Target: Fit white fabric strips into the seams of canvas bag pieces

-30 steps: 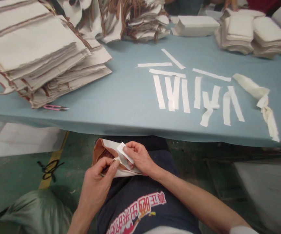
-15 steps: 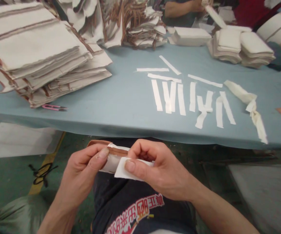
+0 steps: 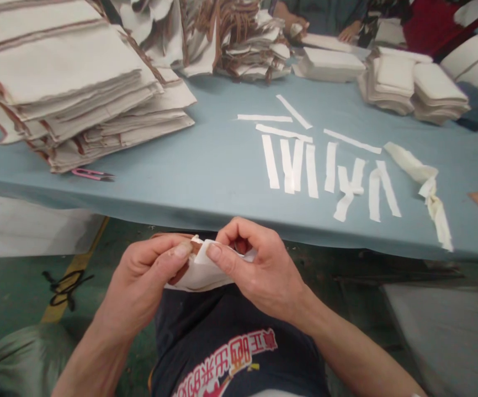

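Note:
Just in front of the table edge, my left hand pinches a white piece with brown trim, thumb on top. It looks like fabric or leather; its exact kind is unclear. My right hand is closed on a white strip, pressed between thumb and fingers. The strip's free end lies over the brown trim, close to my left thumb. The fingers under the work are partly hidden. Below it is a dark apron with red and white lettering.
Several white strips and a crumpled cream strip lie on the blue-covered table. Pink thread snips rest beside a tall stack of white pieces. Further stacks stand behind, near another person's hand.
My right hand has moved up and left, bringing the white strip over the brown trim near my left thumb. Across the table, the other person's hands have lowered onto a pale piece.

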### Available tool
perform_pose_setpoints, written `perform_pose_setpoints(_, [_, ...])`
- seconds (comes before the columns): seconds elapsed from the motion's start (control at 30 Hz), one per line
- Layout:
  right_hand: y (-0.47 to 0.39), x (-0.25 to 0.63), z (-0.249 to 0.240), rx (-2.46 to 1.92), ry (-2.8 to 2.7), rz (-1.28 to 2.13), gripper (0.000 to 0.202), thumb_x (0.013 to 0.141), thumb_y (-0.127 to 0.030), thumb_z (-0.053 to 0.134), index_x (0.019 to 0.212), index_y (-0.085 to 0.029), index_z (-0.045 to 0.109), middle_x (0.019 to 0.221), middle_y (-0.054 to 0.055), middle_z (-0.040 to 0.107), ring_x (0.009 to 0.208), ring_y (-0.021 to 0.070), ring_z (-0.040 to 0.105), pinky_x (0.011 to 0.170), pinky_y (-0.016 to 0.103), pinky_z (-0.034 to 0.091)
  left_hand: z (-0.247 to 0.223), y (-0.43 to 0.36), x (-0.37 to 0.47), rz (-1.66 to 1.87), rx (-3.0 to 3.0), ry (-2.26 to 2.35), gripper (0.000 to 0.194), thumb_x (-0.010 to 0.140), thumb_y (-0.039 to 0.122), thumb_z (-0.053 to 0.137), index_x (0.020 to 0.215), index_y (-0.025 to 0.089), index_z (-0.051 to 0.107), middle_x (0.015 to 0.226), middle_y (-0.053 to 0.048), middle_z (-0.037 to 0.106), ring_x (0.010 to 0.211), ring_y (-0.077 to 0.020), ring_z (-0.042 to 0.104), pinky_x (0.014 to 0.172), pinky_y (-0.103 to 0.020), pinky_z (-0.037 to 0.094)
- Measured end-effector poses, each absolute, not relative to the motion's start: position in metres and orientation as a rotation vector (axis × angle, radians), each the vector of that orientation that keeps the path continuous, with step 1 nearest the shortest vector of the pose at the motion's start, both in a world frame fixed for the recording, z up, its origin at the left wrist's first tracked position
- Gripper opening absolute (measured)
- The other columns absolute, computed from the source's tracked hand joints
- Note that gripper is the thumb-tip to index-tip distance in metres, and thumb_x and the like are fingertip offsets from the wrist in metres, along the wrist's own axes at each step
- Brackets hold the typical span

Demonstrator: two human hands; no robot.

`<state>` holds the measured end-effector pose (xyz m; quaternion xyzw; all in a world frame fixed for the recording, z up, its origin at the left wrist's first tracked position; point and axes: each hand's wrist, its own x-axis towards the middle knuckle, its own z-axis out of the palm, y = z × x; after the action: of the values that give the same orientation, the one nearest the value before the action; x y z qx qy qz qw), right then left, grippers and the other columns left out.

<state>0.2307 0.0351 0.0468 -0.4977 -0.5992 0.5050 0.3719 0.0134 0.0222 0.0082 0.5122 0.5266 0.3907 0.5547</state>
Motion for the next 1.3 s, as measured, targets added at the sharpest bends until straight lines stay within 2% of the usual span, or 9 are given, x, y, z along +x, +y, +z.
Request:
perform_pose_setpoints(0.13, [0.035, 0.226, 0.044, -1.324, -1.514, 1.311, 0.027, 0.093, -0.044, 0.072, 0.078, -0.022, 0.066, 0.073, -0.003, 0.065, 0.065, 0.0116, 0.048, 0.062, 0.029, 0.036, 0.012, 0.022, 0.015, 0.938, 1.182, 1.225, 0.047, 0.099, 0.062, 0.078, 0.08, 0.02, 0.085, 0.067, 0.0, 0.059, 0.064, -0.0161, 0.047, 0.057, -0.028, 0.037])
perform_pose_setpoints(0.3, [0.039, 0.226, 0.045, -1.426, -1.558, 1.326, 0.03, 0.094, -0.045, 0.075, 0.077, -0.022, 0.066, 0.068, -0.004, 0.063, 0.062, 0.0112, 0.047, 0.06, 0.028, 0.036, 0.012, 0.02, 0.016, 0.95, 1.188, 1.23, 0.042, 0.1, 0.056, 0.078, 0.089, 0.018, 0.091, 0.077, -0.004, 0.074, 0.064, -0.015, 0.05, 0.057, -0.028, 0.037])
perform_pose_setpoints(0.47, [0.041, 0.227, 0.05, -1.466, -1.569, 1.324, 0.029, 0.096, -0.045, 0.075, 0.079, -0.022, 0.069, 0.065, -0.004, 0.062, 0.06, 0.0107, 0.049, 0.058, 0.027, 0.035, 0.009, 0.02, 0.02, 0.996, 1.195, 1.278, 0.036, 0.101, 0.051, 0.079, 0.093, 0.019, 0.093, 0.081, -0.004, 0.078, 0.068, -0.0156, 0.053, 0.061, -0.028, 0.041])
perform_pose_setpoints(0.6, [0.041, 0.226, 0.053, -1.47, -1.54, 1.348, 0.03, 0.096, -0.046, 0.075, 0.08, -0.022, 0.069, 0.064, -0.004, 0.062, 0.059, 0.0105, 0.05, 0.057, 0.027, 0.034, 0.009, 0.02, 0.023, 1.047, 1.166, 1.292, 0.037, 0.099, 0.053, 0.081, 0.094, 0.019, 0.094, 0.086, -0.005, 0.081, 0.067, -0.0153, 0.054, 0.06, -0.027, 0.041])
perform_pose_setpoints(0.77, [0.041, 0.222, 0.049, -1.517, -1.522, 1.396, 0.034, 0.095, -0.048, 0.078, 0.077, -0.022, 0.067, 0.063, -0.005, 0.06, 0.058, 0.0099, 0.047, 0.055, 0.026, 0.033, 0.005, 0.017, 0.022, 1.024, 1.142, 1.289, 0.04, 0.099, 0.056, 0.081, 0.096, 0.018, 0.093, 0.082, -0.005, 0.08, 0.07, -0.0178, 0.058, 0.063, -0.028, 0.045])
perform_pose_setpoints(0.97, [0.04, 0.219, 0.045, -1.521, -1.524, 1.409, 0.034, 0.095, -0.047, 0.078, 0.076, -0.022, 0.067, 0.063, -0.006, 0.06, 0.057, 0.0094, 0.045, 0.055, 0.026, 0.032, 0.002, 0.014, 0.017, 1.016, 1.123, 1.315, 0.04, 0.096, 0.059, 0.083, 0.093, 0.02, 0.094, 0.1, -0.009, 0.085, 0.079, -0.0216, 0.066, 0.069, -0.03, 0.05])
perform_pose_setpoints(1.03, [0.039, 0.218, 0.045, -1.524, -1.529, 1.405, 0.034, 0.095, -0.046, 0.078, 0.075, -0.022, 0.066, 0.063, -0.006, 0.06, 0.057, 0.0092, 0.045, 0.056, 0.026, 0.032, 0.003, 0.014, 0.016, 1.011, 1.105, 1.316, 0.039, 0.095, 0.057, 0.083, 0.091, 0.02, 0.093, 0.098, -0.009, 0.084, 0.075, -0.0206, 0.063, 0.068, -0.031, 0.049])
perform_pose_setpoints(1.2, [0.036, 0.216, 0.048, -1.532, -1.58, 1.334, 0.033, 0.094, -0.043, 0.08, 0.074, -0.022, 0.066, 0.06, -0.007, 0.057, 0.057, 0.0096, 0.046, 0.061, 0.027, 0.032, 0.007, 0.016, 0.012, 0.982, 1.133, 1.291, 0.033, 0.096, 0.051, 0.082, 0.09, 0.02, 0.092, 0.075, -0.003, 0.074, 0.067, -0.0173, 0.052, 0.063, -0.029, 0.041])
perform_pose_setpoints(1.3, [0.035, 0.215, 0.049, -1.549, -1.632, 1.255, 0.032, 0.095, -0.041, 0.081, 0.074, -0.022, 0.067, 0.058, -0.007, 0.054, 0.057, 0.0098, 0.045, 0.063, 0.028, 0.03, 0.011, 0.02, 0.011, 0.968, 1.155, 1.287, 0.032, 0.095, 0.048, 0.081, 0.081, 0.02, 0.089, 0.068, -0.001, 0.07, 0.063, -0.0151, 0.049, 0.059, -0.028, 0.038])
